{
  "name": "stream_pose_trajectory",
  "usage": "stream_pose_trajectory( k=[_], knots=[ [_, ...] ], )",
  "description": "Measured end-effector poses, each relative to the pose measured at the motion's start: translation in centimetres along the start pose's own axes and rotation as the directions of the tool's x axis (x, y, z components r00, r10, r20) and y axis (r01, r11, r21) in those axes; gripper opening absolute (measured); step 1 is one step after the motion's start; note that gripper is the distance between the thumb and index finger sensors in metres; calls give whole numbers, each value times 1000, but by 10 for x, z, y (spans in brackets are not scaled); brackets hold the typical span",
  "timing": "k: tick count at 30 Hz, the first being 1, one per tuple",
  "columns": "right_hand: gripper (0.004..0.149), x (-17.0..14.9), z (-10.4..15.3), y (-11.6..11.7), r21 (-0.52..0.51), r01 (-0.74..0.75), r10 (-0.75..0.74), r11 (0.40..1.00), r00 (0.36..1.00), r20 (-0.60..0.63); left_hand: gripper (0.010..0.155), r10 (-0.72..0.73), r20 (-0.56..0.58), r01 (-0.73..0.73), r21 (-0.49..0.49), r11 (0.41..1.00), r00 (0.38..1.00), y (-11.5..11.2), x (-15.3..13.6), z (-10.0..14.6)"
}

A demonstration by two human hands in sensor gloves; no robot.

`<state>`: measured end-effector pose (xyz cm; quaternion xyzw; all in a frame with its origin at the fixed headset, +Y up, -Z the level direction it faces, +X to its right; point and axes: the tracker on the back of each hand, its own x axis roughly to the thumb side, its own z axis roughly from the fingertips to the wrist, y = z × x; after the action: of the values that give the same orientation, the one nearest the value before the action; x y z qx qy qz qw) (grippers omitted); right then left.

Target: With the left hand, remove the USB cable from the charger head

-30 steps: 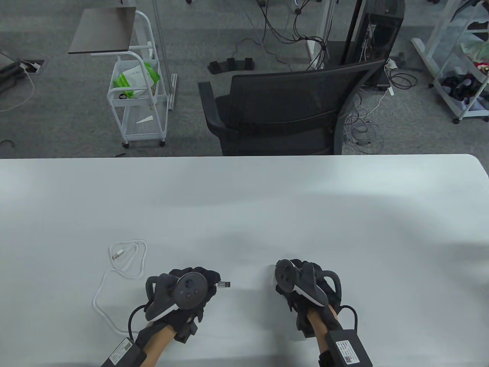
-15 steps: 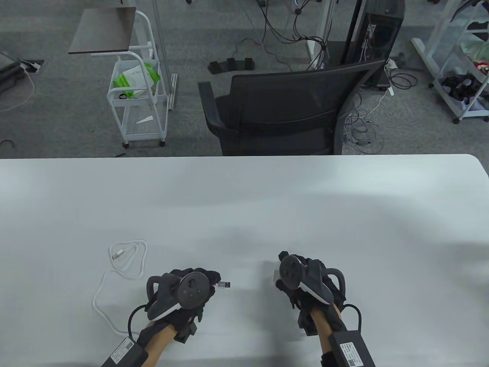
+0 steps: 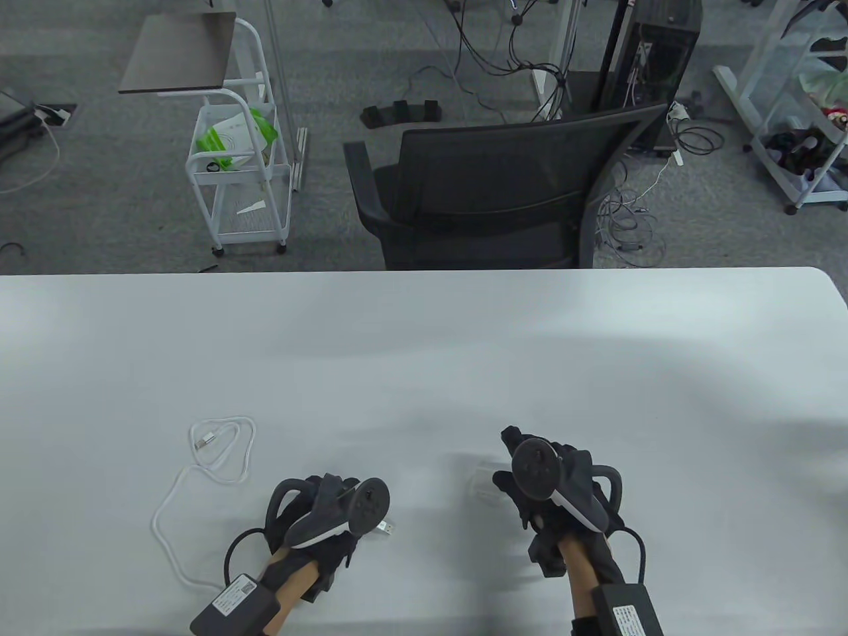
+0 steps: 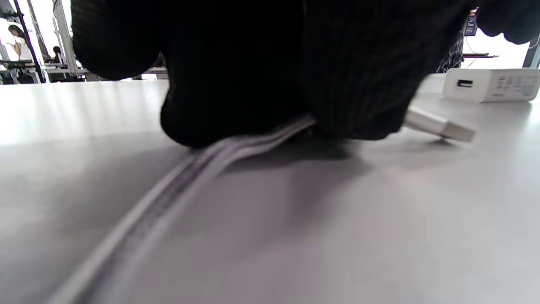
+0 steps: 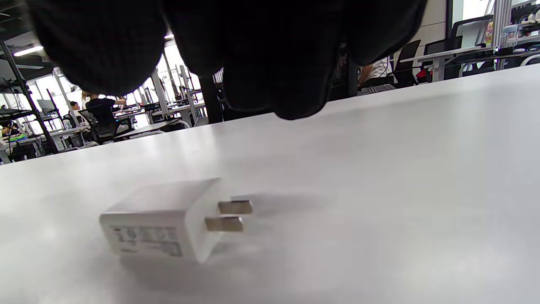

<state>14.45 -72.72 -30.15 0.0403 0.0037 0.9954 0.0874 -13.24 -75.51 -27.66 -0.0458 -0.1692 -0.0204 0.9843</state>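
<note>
The white USB cable (image 3: 161, 513) lies looped on the table left of my left hand (image 3: 368, 527). My left hand holds the cable just behind its metal USB plug (image 3: 388, 528). In the left wrist view the plug (image 4: 441, 126) sticks out past my fingers (image 4: 358, 105), low over the table. The white charger head (image 3: 482, 485) lies alone on the table, its USB port empty (image 4: 465, 83). My right hand (image 3: 513, 464) is just right of the charger. In the right wrist view my fingers (image 5: 278, 71) hang above the charger (image 5: 160, 230) without touching it.
The cable's other end (image 3: 205, 440) lies inside the loop at the left. The white table (image 3: 424, 344) stretches far ahead. A black office chair (image 3: 477, 192) stands beyond its far edge, with a white cart (image 3: 238, 165) to the left.
My right hand has let go of the charger head and moved right, leaving it on the table. My left hand has turned and drawn back, bringing the plug down towards the table.
</note>
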Motion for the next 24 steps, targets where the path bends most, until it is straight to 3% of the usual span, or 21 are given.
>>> stream_pose_trajectory(
  k=[9,13,20,24],
  knots=[
    [68,1,0,2,18,-27,27,999,1000,-1,43,3,-5,-3,-23,1000,1000,0,0,0],
    [68,2,-2,-1,7,-37,37,999,999,-10,54,17,-6,-17,-40,999,1000,8,-2,3],
    [67,2,-2,-4,-49,-55,54,997,998,-24,64,159,-24,-153,160,975,987,46,-13,13],
    [67,2,-1,-6,-103,-99,97,990,995,-27,66,157,-37,-142,271,952,987,58,-26,21]
  ],
)
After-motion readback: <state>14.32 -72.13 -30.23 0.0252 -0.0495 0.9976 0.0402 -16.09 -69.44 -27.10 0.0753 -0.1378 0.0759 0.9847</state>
